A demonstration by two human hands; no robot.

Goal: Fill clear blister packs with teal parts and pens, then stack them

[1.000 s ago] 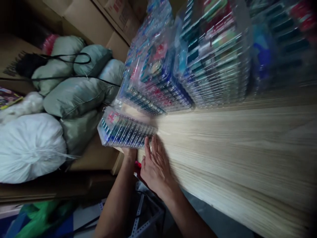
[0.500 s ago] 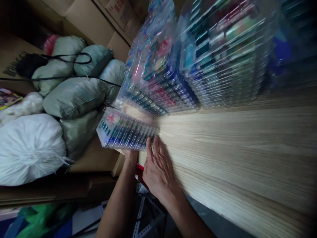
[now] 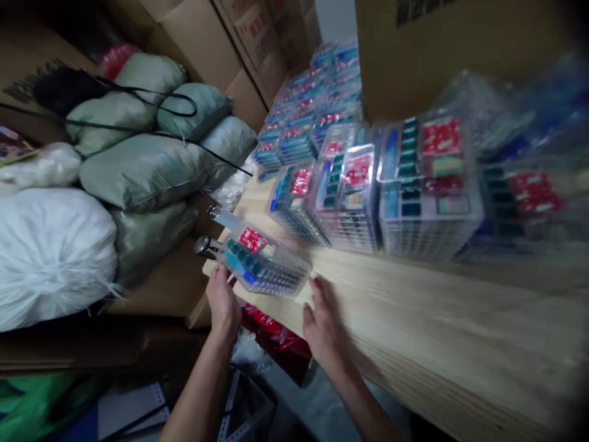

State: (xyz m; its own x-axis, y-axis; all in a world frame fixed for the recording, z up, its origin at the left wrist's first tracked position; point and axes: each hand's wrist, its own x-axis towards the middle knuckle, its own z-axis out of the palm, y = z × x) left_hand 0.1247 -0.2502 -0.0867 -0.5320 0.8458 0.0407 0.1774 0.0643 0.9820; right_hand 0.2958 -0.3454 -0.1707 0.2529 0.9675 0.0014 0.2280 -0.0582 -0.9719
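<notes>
An oblong stack of clear, ridged plastic packs (image 3: pixel 271 268) is lying on the pale wooden tabletop (image 3: pixel 427 325), its length running between the left hand (image 3: pixel 224 305), grip unclear, and the loosely open right hand (image 3: pixel 323 322), neither clearly nearer

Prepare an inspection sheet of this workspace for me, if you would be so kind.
Surface: tabletop, pale wood grain.
Job's things: stack of clear plastic packs near the tabletop's left end; other packs stand behind.
Clutter: grey-green bags and white bag at left; shiny red item below the edge.
Left hand: at the stack's left end; grip unclear.
Right hand: fingers extended near its right end; contact unclear.
Cables: black cord over the grey-green bags.
Surroundings: cardboard boxes behind.
</notes>
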